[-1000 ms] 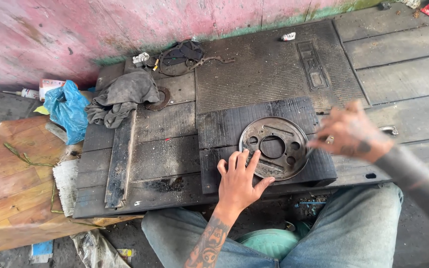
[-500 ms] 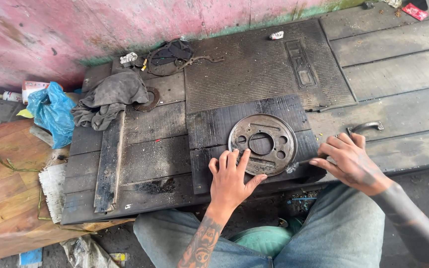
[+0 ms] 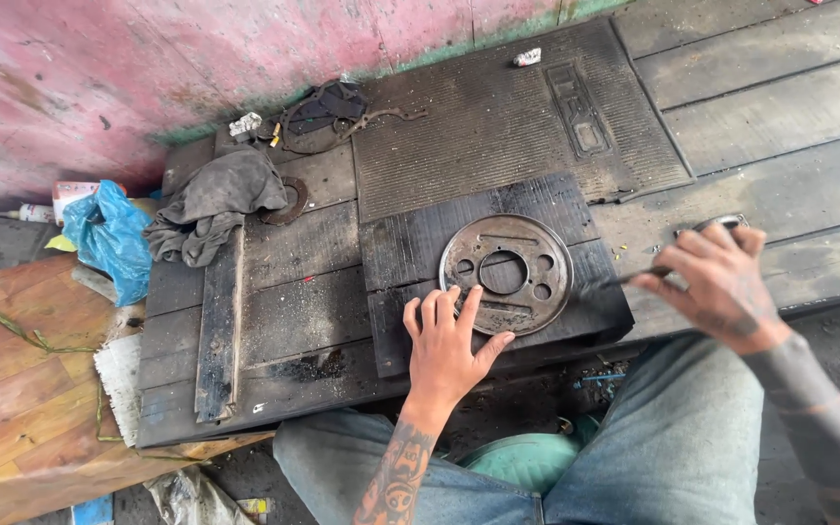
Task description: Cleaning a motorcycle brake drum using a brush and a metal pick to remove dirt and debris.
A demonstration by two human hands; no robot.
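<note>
We observe a round metal plate [image 3: 506,275], flat and rust-stained, with a large centre hole, several smaller holes and short slots around it. It lies on a dark ribbed rubber mat piece [image 3: 410,243], which in turn rests on the worn grey plank surface [image 3: 303,253].

Our left hand [image 3: 447,340] lies palm down with fingers spread; the fingertips rest on the near-left rim of the plate, pressing it flat. Our right hand [image 3: 717,282] sits to the right of the plate, fingers curled around a thin dark tool [image 3: 614,282] whose tip points toward the plate's right edge. We cannot tell what kind of tool it is, as the hand is blurred. Both forearms carry tattoos.

Behind the plate lies a larger rubber floor mat [image 3: 498,126], finely ribbed with a raised rectangular panel. A crumpled grey rag [image 3: 211,204] sits on the surface to the left, partly covering a rusty ring [image 3: 292,202]. A tangle of dark cloth and wire [image 3: 328,109] lies against the faded pink wall [image 3: 99,68]. A crinkled blue plastic bag [image 3: 109,238] lies beside the planks at left, above a reddish-brown wooden board [image 3: 12,408]. A narrow dark wooden strip [image 3: 219,331] lies lengthwise on the planks.
</note>
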